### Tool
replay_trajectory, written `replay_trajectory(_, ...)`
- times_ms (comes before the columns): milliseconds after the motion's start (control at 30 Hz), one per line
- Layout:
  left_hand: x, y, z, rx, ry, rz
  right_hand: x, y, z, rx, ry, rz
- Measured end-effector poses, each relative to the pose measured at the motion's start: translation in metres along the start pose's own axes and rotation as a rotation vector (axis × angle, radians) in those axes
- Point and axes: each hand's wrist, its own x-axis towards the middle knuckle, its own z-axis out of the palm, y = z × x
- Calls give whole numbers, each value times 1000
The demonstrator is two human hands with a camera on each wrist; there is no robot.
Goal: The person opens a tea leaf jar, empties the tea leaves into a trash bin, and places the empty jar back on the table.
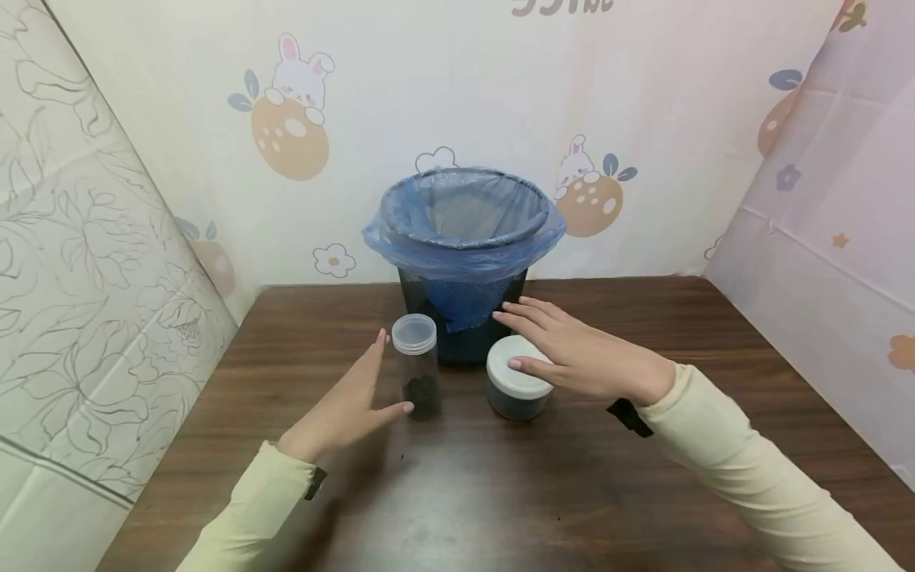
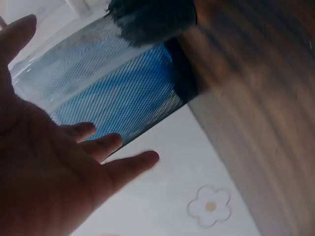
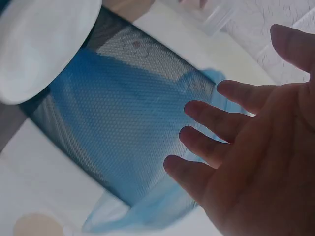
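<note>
A tall clear plastic jar (image 1: 415,365) stands upright on the table, dark material settled at its bottom. My left hand (image 1: 343,413) is just left of it, thumb and fingers spread apart around its near left side. In the left wrist view the jar's dark contents (image 2: 152,22) show beyond the open palm. To the right stands a short, wide jar with a white lid (image 1: 509,361) and dark contents. Over its right side my right hand (image 1: 589,357) hovers with straight fingers, partly covering the lid. The right wrist view has the white lid (image 3: 44,44) apart from the fingertips.
Right behind the jars stands a dark mesh bin (image 1: 415,294) lined with a blue plastic bag (image 1: 472,262) folded over its rim. A patterned curtain (image 1: 643,95) hangs behind the brown wooden table (image 1: 457,508), with more fabric on both sides.
</note>
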Motion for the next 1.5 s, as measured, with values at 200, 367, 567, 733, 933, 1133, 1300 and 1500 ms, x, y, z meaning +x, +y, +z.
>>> replay_trajectory(200,13,0,12,-175,-22,-35,30,-15,1,-9,-77,-51)
replay_trajectory(367,22,0,24,-280,37,29,53,-29,3,-12,-121,-81)
replay_trajectory(567,29,-1,35,-381,85,74,76,-39,8,-43,-112,-127)
replay_trajectory(733,30,-2,42,-380,88,4,93,-43,13,-105,-81,-151)
replay_trajectory(933,32,-3,48,-406,104,12,113,-49,19,-220,35,-161)
replay_trajectory(1133,35,-2,49,-413,116,40,124,-46,27,-221,151,-194)
replay_trajectory(1300,35,-1,49,-404,128,55,125,-43,27,-170,139,-210)
replay_trajectory(1500,32,3,45,-341,143,57,121,-42,21,-86,90,-201)
